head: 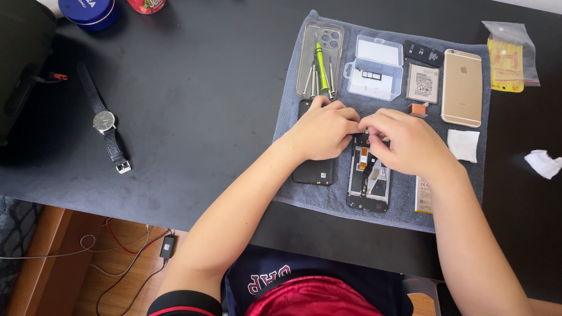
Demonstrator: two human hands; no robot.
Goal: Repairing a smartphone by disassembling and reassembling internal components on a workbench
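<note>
A black table (pixel 193 88) filled most of the frame, and a grey towel (pixel 293 99) lay spread across its right-centre. On the towel, low in the middle, lay an opened phone (pixel 369 187) with its insides showing, a black back cover (pixel 314 172) just beside it to the left. The left hand (pixel 322 130) rested over the cover's upper end, fingers curled together and meeting the other hand. The right hand (pixel 407 140) covered the phone's top, fingertips pinched close at its upper edge; whether they gripped anything could not be told. Above lay a clear phone case (pixel 310 44) holding a green screwdriver (pixel 322 67), a clear plastic box (pixel 374 70) and a gold phone (pixel 462 88). A wristwatch (pixel 104 120) lay at the left.
</note>
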